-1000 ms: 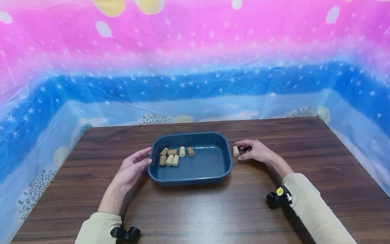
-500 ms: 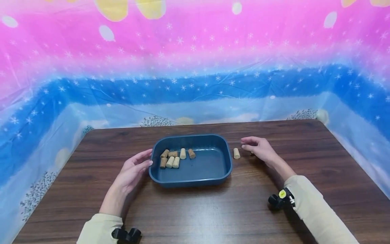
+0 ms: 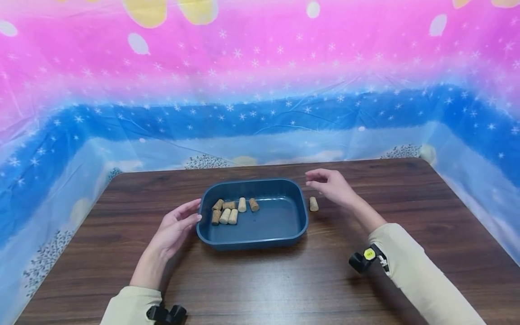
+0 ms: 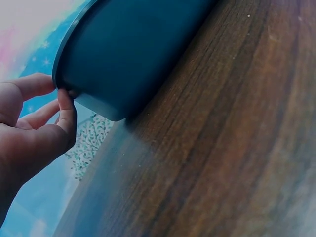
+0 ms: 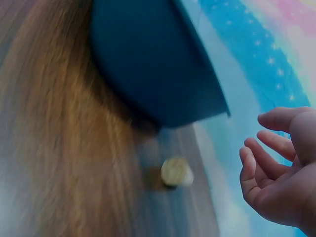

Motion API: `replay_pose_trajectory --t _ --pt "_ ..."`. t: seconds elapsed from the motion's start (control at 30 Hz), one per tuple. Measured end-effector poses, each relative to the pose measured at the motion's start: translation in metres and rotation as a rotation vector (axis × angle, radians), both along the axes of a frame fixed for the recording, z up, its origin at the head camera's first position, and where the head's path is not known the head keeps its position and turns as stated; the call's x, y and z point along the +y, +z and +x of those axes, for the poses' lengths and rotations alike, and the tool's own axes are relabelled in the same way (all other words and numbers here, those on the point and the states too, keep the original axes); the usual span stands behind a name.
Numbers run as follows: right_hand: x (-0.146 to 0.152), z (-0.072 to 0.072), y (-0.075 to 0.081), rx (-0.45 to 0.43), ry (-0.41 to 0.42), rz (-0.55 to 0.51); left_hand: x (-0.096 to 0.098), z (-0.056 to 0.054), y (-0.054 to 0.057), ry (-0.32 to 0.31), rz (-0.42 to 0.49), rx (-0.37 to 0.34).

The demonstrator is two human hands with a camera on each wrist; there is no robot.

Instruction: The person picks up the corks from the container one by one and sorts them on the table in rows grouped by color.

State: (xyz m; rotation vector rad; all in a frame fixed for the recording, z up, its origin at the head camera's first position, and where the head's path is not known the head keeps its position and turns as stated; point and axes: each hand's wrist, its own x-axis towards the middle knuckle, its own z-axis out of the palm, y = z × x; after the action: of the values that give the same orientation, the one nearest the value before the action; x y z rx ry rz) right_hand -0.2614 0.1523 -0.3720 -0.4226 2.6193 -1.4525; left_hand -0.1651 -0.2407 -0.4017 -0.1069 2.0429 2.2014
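A dark blue rectangular tray (image 3: 260, 241) with rounded corners stands on the table. My left hand (image 3: 174, 228) holds its left end, thumb and fingers at the rim; the left wrist view shows the fingertips (image 4: 65, 96) curled against the rim's underside. Several corks, some pale and some brown, are in the left half of the tray, including a pale cork (image 3: 242, 205) and a brown cork (image 3: 253, 205). Another pale cork (image 3: 313, 204) stands upright on the table just right of the tray. Beyond it, my right hand (image 3: 335, 187) hovers with nothing in its loosely bent fingers.
The dark brown wooden table (image 3: 260, 289) reaches back to a pink and blue cloth backdrop (image 3: 260, 113) with snowflakes. A small black camera is strapped to each wrist, over cream sleeves (image 3: 418, 271).
My right hand has let go of the pale cork outside the tray, drawn back to the right, then moved up and left behind it. The left hand stays at the tray.
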Motion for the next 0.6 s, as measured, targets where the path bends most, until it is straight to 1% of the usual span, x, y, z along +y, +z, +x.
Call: replay_pose_trajectory --t 0.13,0.3,0.43,0.6 --pt "-0.016 0.002 0.012 0.046 0.033 0.016 0.0 0.001 0.002 -0.005 -0.022 -0.001" --pt "-0.038 0.003 0.022 0.034 0.069 0.0 0.0 0.002 0.002 -0.008 -0.024 0.006" --pt "-0.055 0.002 0.025 0.007 0.095 0.009 0.0 0.002 0.002 -0.007 -0.016 0.012" --pt "-0.072 0.001 0.024 -0.016 0.152 0.057 0.0 0.002 0.001 -0.011 -0.02 0.011"
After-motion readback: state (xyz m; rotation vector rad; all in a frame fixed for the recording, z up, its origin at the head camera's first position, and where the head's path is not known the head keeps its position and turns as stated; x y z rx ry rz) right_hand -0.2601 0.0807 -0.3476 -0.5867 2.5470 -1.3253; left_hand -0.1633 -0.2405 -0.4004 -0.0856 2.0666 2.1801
